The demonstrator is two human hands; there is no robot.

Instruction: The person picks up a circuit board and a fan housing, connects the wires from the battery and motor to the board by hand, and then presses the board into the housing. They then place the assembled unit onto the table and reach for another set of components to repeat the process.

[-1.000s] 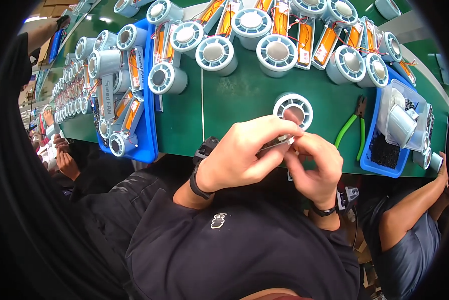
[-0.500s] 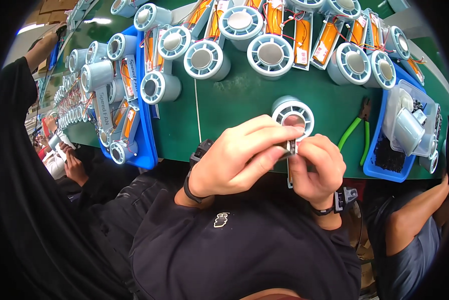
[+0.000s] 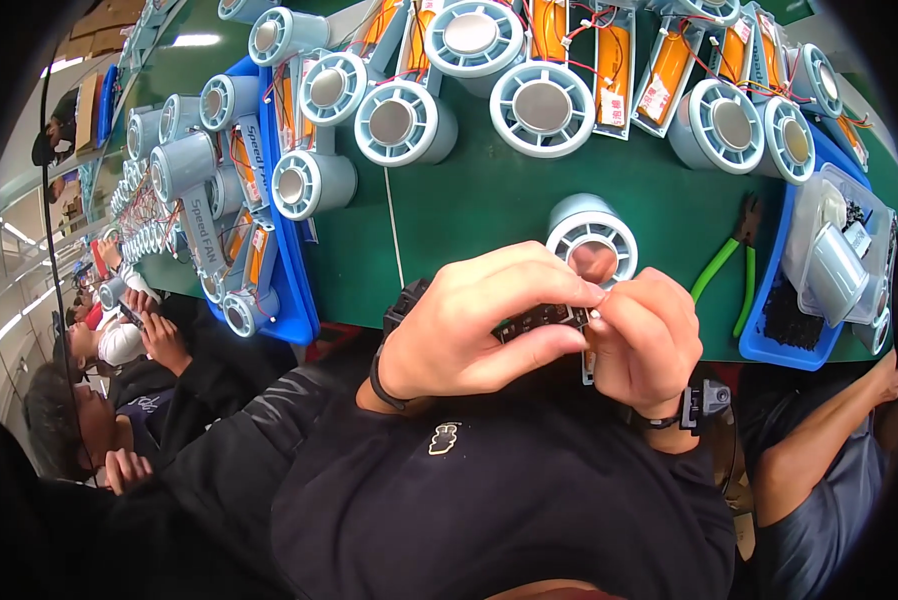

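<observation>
My left hand (image 3: 479,320) grips a small black circuit board (image 3: 544,320) between thumb and fingers. At the board's right end my right hand (image 3: 649,340) is closed in a pinch, with a tiny white connector (image 3: 595,314) at its fingertips; whether it is plugged in, I cannot tell. Just beyond both hands lies a light-blue handheld fan body (image 3: 591,232), its round slotted head with a metal disc facing up. Its handle runs back under my fingers and is mostly hidden.
Green-handled cutters (image 3: 731,262) lie to the right, beside a blue tray (image 3: 804,350) with a clear box and black small parts. Several fan bodies with orange batteries (image 3: 614,75) line the far side. A blue bin (image 3: 294,290) of them stands left. Co-workers sit on both sides.
The board has turned in my left fingers, so more of its dark face shows. My right hand stays pinched beside it. A dark-sleeved arm at the far left has gone from view.
</observation>
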